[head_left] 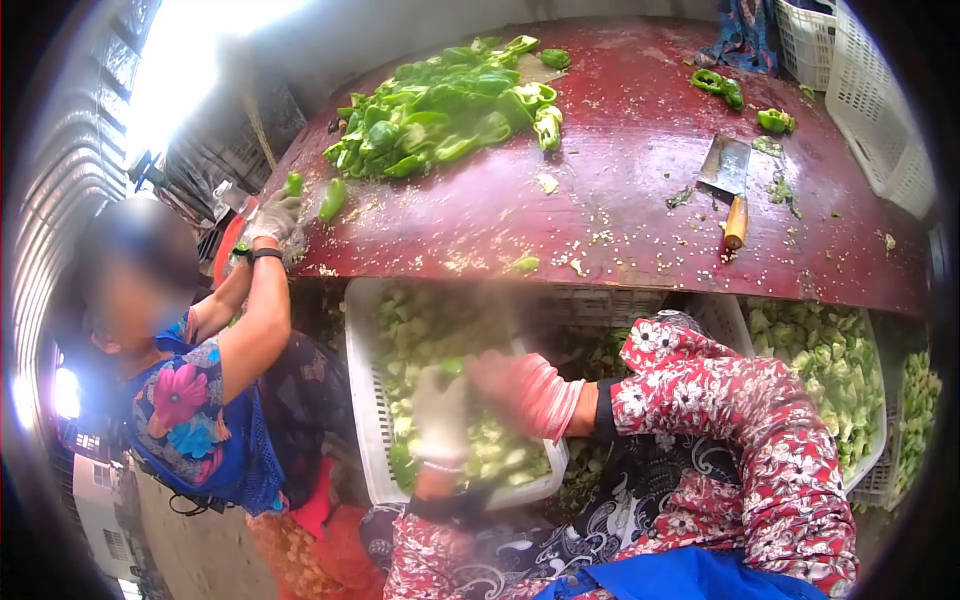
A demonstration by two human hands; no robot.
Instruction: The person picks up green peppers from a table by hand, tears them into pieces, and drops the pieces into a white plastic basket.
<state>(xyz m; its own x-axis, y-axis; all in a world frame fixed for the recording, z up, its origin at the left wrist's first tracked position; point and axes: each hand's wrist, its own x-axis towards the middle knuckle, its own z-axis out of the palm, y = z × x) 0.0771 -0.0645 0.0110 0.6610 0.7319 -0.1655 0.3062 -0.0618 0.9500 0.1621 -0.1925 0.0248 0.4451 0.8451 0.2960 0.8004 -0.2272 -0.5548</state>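
Note:
My left hand (440, 420), in a whitish glove, is blurred above a white crate (375, 440) of green pepper scraps. Close beside it on the right is my right hand (520, 390), in a red and white glove, its fingers smeared by motion. A small bright green piece (452, 366) shows between the two hands; which hand holds it, if either, I cannot make out. Beyond the crate, a pile of halved green peppers (430, 115) lies on the red table (600, 190).
A cleaver (728, 170) with a wooden handle lies on the table's right, near a few pepper pieces (775, 121). A co-worker (200, 400) stands at the left edge with gloved hands by a pepper. Another filled crate (870, 400) is at the right.

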